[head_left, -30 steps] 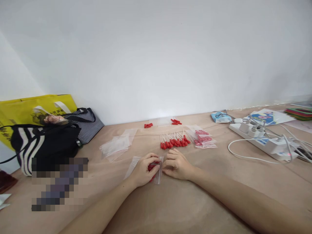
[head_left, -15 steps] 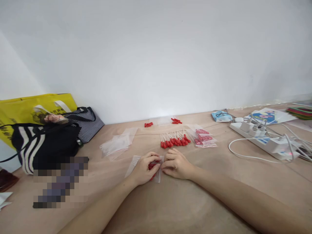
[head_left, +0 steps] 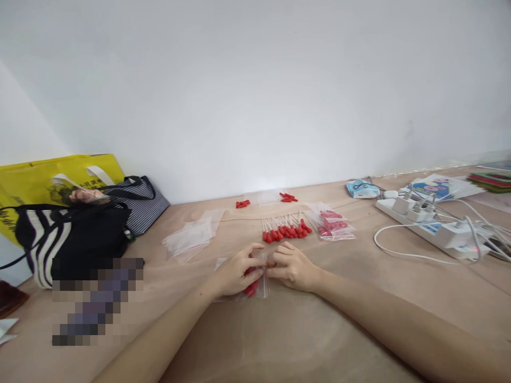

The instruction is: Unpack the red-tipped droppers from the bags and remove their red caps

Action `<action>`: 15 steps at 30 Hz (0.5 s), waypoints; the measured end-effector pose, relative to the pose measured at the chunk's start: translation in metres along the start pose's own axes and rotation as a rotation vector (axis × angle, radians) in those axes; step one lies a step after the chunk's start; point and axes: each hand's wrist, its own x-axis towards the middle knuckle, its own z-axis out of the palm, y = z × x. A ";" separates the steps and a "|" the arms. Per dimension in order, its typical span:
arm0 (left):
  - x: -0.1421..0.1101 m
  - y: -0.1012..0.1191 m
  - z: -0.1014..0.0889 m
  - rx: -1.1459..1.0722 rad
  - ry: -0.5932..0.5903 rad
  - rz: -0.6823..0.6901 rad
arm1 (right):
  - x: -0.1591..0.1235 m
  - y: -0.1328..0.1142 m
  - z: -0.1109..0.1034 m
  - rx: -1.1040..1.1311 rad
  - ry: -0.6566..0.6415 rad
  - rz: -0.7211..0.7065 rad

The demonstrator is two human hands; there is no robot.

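Note:
My left hand [head_left: 236,272] and my right hand [head_left: 291,266] meet over a small clear zip bag [head_left: 259,287] with red-tipped pieces inside, lying on the tan table [head_left: 303,335]. Both hands pinch the bag's top edge, fingers closed on it. Just beyond the hands lies a row of red-bulbed droppers [head_left: 285,230]. To their right sit filled clear bags [head_left: 333,223]. Empty clear bags [head_left: 191,236] lie to the left. Loose red caps [head_left: 242,204] and another small red heap [head_left: 288,198] rest near the wall.
A striped black-and-white bag [head_left: 67,239], a striped tote [head_left: 139,205] and a yellow bag [head_left: 51,178] stand at the left. A white power strip [head_left: 435,229] with plugs and cables, a blue pouch [head_left: 361,189] and printed papers [head_left: 439,187] lie at the right.
My left hand's fingers have slid right along the bag's top to meet my right hand, and the bag has shifted slightly, showing more red pieces below the hands.

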 end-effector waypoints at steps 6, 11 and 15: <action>0.006 -0.010 0.004 -0.022 0.062 0.142 | 0.001 -0.001 -0.001 0.004 -0.006 0.011; 0.006 -0.009 0.005 -0.006 0.100 0.105 | 0.002 -0.002 -0.001 0.030 0.010 0.077; 0.005 -0.007 0.009 0.008 0.171 0.125 | 0.002 -0.002 0.000 0.050 0.022 0.090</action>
